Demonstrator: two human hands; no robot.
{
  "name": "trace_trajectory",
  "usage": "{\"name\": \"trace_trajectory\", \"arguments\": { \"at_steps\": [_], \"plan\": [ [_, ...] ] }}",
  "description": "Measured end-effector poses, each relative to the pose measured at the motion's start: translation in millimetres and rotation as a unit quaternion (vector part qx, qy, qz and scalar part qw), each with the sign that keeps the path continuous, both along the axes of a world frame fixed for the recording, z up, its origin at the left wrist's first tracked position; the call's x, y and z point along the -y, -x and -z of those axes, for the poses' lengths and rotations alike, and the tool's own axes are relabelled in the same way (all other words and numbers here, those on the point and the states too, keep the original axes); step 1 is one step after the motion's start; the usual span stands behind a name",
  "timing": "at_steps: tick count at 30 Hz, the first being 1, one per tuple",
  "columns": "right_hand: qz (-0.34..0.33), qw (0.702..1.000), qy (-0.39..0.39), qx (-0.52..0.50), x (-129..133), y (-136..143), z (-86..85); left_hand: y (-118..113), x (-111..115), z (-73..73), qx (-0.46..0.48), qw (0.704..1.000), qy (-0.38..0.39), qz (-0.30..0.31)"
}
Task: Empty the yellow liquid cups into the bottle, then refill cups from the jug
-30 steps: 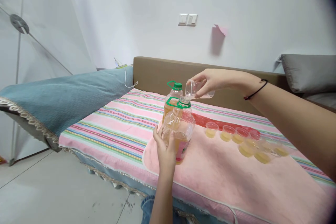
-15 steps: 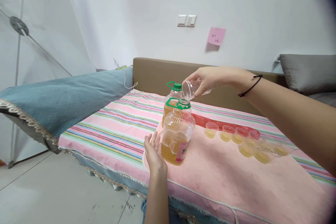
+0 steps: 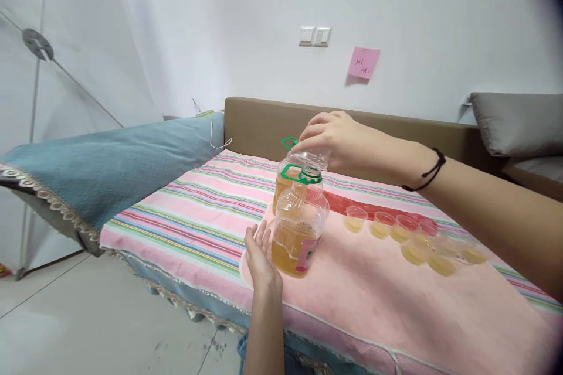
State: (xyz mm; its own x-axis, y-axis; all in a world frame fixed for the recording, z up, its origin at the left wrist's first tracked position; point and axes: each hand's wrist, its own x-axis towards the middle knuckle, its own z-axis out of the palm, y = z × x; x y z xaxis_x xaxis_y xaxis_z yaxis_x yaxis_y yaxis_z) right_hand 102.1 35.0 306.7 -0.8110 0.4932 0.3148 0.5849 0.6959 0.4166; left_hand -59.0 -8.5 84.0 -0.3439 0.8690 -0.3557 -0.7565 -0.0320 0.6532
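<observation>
A white wall with a double switch and one pink note stands behind a brown headboard. The bed wears a striped cover, with a pink towel laid over its near part. Two bottles stand on the towel near its left edge: the front bottle, open-necked with a green ring and about a third full of yellow liquid, and a second bottle just behind it. The right hand grasps one clear cup, tipped mouth-down onto the front bottle's neck. The left hand is released, palm open, just beside that bottle's base. To the right, about eight small cups of yellow liquid sit in a loose row. The towel's near half lies bare.
</observation>
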Motion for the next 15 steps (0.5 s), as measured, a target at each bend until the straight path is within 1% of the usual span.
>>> {"name": "trace_trajectory", "arguments": {
  "at_steps": [4, 9, 13, 15],
  "plan": [
    [-0.034, 0.995, -0.077, 0.049, 10.3, -2.9, 7.9, -1.5, 0.4, -0.2, 0.006, 1.000, -0.005, -0.006],
    [-0.045, 0.992, -0.106, 0.054, 18.6, -15.9, 16.0, -2.6, -0.9, -0.7, 0.008, 1.000, -0.010, -0.012],
    [-0.012, 0.993, -0.110, 0.036, 27.3, -35.6, 24.0, -3.1, -0.7, -0.3, -0.005, 1.000, -0.012, -0.013],
    [0.018, 0.995, -0.092, 0.020, 34.1, -50.4, 31.4, -4.1, -0.7, 0.8, -0.022, 1.000, -0.014, -0.013]
  ]
}}
